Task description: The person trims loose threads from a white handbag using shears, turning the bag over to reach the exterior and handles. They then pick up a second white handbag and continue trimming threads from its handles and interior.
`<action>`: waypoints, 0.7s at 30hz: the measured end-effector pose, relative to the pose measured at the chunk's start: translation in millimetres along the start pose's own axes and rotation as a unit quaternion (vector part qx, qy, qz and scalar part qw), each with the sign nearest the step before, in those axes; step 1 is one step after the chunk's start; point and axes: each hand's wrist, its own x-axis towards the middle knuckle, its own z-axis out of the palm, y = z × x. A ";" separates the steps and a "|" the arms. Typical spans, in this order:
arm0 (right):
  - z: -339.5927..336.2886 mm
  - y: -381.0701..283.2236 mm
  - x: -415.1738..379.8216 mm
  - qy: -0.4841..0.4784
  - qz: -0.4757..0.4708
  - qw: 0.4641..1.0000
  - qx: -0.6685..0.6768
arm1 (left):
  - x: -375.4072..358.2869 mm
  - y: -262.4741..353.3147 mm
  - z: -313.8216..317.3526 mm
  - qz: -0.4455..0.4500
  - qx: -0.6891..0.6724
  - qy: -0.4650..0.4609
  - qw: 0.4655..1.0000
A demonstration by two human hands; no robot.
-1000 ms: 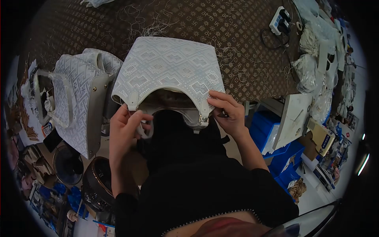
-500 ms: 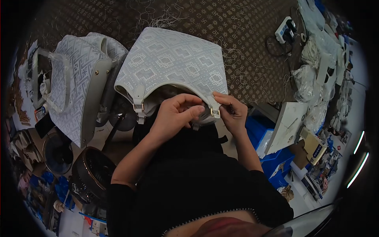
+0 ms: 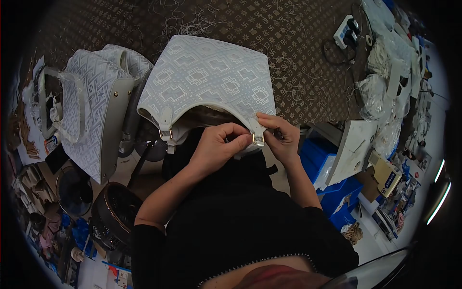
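Observation:
A pale handbag (image 3: pixel 209 72) with a woven diamond pattern lies on the patterned table, its curved opening facing me. At the opening's right corner, a strap tab carries a gold buckle (image 3: pixel 258 140). My right hand (image 3: pixel 283 137) pinches this tab from the right, thumb and fingers closed on it. My left hand (image 3: pixel 219 147) is closed, with thumb and index fingertips together at the buckle's left side. Whatever lies between those fingertips is too small to tell from the buckle. A matching buckle (image 3: pixel 166 134) hangs at the left corner.
More pale handbags (image 3: pixel 89 96) stand at the left. Loose threads (image 3: pixel 197 24) are scattered over the brown patterned tabletop (image 3: pixel 308 53). A power strip (image 3: pixel 346 31) lies at the back right. Blue bins (image 3: pixel 337 197) sit below right, and a black fan (image 3: pixel 113 212) stands below left.
My left thumb and fingers have come together and moved right to the buckle. My right hand keeps its pinch on the tab. The bag has shifted very slightly in view.

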 end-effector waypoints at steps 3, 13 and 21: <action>-0.6 0.2 0.0 -0.001 0.002 1.000 0.003 | -0.4 -0.6 -0.4 0.000 -0.002 0.004 1.000; -2.2 -0.2 0.9 -0.008 -0.004 1.000 -0.019 | -5.3 6.0 -0.7 0.020 0.015 0.028 0.999; -17.7 -26.6 38.5 0.031 0.143 0.989 0.006 | -83.5 68.4 -73.7 0.262 0.200 0.309 0.892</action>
